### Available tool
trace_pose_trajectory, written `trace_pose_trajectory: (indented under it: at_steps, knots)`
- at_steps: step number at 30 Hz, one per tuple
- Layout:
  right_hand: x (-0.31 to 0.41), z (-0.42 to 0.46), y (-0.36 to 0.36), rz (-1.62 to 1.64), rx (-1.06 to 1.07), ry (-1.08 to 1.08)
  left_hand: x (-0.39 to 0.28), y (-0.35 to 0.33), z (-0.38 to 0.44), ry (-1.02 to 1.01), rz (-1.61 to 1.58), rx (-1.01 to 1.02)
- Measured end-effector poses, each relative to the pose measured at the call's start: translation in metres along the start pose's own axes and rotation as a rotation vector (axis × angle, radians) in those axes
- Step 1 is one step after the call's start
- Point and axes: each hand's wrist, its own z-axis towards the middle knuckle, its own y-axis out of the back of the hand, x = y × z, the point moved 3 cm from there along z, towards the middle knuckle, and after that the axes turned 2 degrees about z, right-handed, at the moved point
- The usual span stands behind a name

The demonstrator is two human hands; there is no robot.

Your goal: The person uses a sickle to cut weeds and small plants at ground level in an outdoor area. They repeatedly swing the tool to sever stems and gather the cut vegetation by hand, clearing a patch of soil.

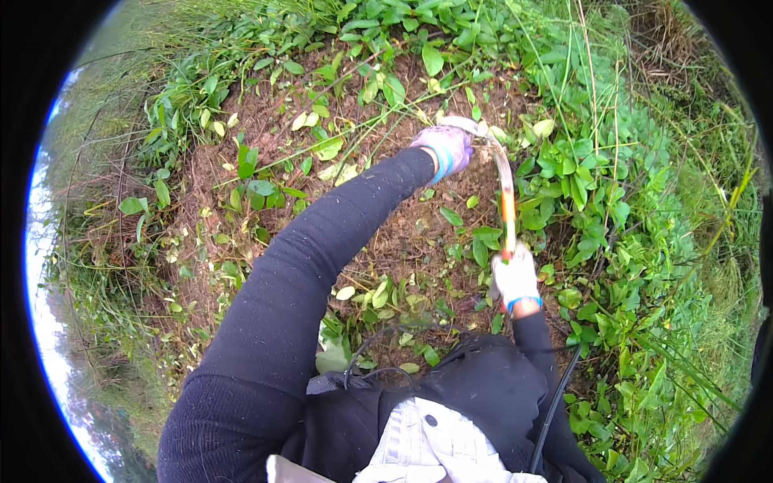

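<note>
My right hand [516, 275], in a white glove with a blue cuff, grips the lower handle of a sickle [508, 211]. An orange and pale band marks the shaft above my fist. From there the sickle's blade [501, 158] runs away from me and hooks left at its far end. My left hand [448, 150] wears a purple glove with a light blue cuff and reaches low over the soil, right beside the hooked end. Its fingers are curled and mostly hidden, so I cannot tell whether they hold stems or touch the blade.
Brown soil [398, 250] scattered with loose leaves lies before me. Leafy green plants [580, 163] crowd the right side, and more foliage [386, 24] grows along the far edge. Long grass stems [362, 127] cross near my left hand. A black cord [558, 392] hangs by my right arm.
</note>
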Motion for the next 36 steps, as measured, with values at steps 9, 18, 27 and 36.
trace_pose_trajectory:
  at_steps: [9, 18, 27, 36]
  knots:
    - [-0.092, -0.093, -0.048, 0.348, 0.029, 0.071, 0.017, 0.036, -0.037, -0.015, -0.24, -0.007]
    - [-0.005, -0.006, -0.015, 0.373, 0.033, 0.133, 0.177, 0.013, -0.098, 0.65, -0.452, -0.269]
    - [0.024, -0.015, -0.032, 0.475, 0.051, 0.188, 0.147, -0.007, -0.069, 0.512, -0.041, 0.147]
    - [-0.013, -0.015, -0.019, 0.449, 0.108, 0.144, 0.234, 0.006, -0.227, 0.698, 0.332, 0.189]
